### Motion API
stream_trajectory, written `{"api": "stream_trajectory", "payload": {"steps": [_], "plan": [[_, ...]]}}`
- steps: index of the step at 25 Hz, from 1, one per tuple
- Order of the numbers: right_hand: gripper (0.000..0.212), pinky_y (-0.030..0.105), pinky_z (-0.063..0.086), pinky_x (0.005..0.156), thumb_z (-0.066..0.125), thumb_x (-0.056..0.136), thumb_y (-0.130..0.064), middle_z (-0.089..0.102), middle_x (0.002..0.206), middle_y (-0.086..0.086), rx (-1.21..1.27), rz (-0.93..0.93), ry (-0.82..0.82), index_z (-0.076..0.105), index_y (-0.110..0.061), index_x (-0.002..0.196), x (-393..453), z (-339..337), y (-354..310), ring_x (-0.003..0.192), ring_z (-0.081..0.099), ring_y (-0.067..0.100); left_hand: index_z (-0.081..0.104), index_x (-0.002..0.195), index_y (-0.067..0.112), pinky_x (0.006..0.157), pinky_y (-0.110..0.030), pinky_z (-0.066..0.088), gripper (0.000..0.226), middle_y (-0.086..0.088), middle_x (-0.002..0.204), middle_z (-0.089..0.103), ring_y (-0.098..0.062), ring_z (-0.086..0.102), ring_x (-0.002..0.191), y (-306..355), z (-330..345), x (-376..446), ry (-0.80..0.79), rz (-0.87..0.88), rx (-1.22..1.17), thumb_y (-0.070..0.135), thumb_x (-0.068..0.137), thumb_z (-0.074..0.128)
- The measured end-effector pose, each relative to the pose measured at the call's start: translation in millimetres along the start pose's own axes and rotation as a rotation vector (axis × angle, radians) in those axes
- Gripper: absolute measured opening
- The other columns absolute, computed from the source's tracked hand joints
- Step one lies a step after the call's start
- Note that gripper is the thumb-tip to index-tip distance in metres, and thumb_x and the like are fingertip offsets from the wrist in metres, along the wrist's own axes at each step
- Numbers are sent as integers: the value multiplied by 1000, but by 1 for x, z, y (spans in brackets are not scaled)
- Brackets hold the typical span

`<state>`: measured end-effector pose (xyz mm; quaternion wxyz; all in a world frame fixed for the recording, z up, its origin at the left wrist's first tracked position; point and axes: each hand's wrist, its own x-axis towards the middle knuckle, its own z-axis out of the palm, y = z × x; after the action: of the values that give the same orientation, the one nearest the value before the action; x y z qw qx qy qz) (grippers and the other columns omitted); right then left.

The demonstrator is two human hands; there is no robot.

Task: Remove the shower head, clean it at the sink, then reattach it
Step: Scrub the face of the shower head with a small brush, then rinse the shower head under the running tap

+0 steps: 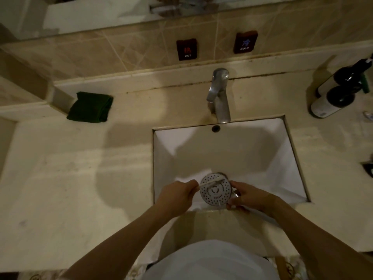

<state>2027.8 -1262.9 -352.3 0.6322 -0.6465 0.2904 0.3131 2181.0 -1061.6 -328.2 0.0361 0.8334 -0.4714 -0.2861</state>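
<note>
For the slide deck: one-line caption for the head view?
Left hand scrubs shower head with toothbrush; right hand holds it over sink.

Shower head silver, dotted face; sink white; cloth dark green.

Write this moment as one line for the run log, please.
stage: cleaning | shower head: over sink, held by right hand | left hand: scrubs face with toothbrush | faucet: no water seen
</note>
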Motion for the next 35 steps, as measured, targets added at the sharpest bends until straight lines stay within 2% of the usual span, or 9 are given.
{"api": "stream_trajectory", "payload": {"steps": [3, 6, 11, 13, 16, 23, 27, 30, 35], "plan": [[60, 23, 46, 44, 60, 86, 6, 69, 97, 5, 41, -17, 49, 43, -23, 136, -5, 3, -2, 53, 60, 6, 54, 102, 24, 48, -20, 28, 27, 3, 71, 54, -14, 49, 56, -3, 6, -6, 40, -39, -46, 39, 101, 32], [62, 25, 47, 44, 60, 86, 6, 72, 93, 8, 75, -24, 86, 43, -23, 137, -4, 3, 1, 50, 55, 11, 52, 104, 27, 54, -27, 42, 26, 0, 77, 64, -18, 61, 65, -35, 14, -38, 114, -158, -134, 43, 100, 32], [50, 28, 46, 46, 58, 90, 5, 70, 89, 20, 347, -37, 316, 47, -14, 135, -5, 11, 9, 53, 51, 20, 48, 107, 18, 57, -34, 48, 19, -4, 74, 63, -26, 61, 62, -97, 17, -71, 544, -638, -428, 33, 100, 38], [49, 27, 43, 42, 57, 90, 6, 68, 91, 23, 444, -19, 371, 47, -12, 134, -5, 14, 11, 53, 49, 21, 53, 100, 12, 66, -41, 51, 22, -7, 89, 59, -27, 60, 73, -123, 18, -75, 597, -794, -423, 31, 99, 42], [47, 28, 42, 39, 57, 92, 4, 67, 93, 23, 515, -26, 421, 46, -9, 136, -2, 17, 12, 52, 47, 21, 60, 98, 12, 74, -47, 53, 20, -9, 98, 57, -31, 59, 87, -145, 23, -77, 584, -877, -300, 28, 95, 47], [41, 26, 43, 41, 55, 93, 4, 68, 93, 22, 649, -32, 467, 47, -16, 127, -3, 18, 5, 51, 49, 20, 61, 105, 20, 76, -48, 52, 20, -9, 100, 61, -34, 59, 91, -144, 37, -85, 508, -922, -241, 33, 92, 52], [34, 26, 44, 42, 61, 94, -15, 69, 90, 21, 682, -76, 466, 52, -8, 127, -4, 8, 0, 50, 51, 20, 54, 121, 16, 84, -50, 46, 36, -16, 115, 56, -39, 55, 102, -135, 27, -81, 548, -956, -242, 33, 90, 55], [39, 26, 45, 40, 55, 97, -35, 69, 87, 21, 679, -100, 480, 54, -8, 125, 2, -1, -4, 46, 51, 19, 53, 124, 16, 87, -49, 46, 42, -15, 120, 54, -37, 54, 105, -122, 1, -54, 595, -824, -231, 35, 88, 60], [44, 25, 46, 40, 51, 99, -39, 66, 83, 19, 620, -65, 452, 52, -4, 125, 17, -15, -24, 47, 50, 19, 56, 118, 19, 78, -34, 50, 36, -7, 111, 60, -23, 61, 93, -75, -79, 35, 685, -429, -208, 44, 92, 51]]}}
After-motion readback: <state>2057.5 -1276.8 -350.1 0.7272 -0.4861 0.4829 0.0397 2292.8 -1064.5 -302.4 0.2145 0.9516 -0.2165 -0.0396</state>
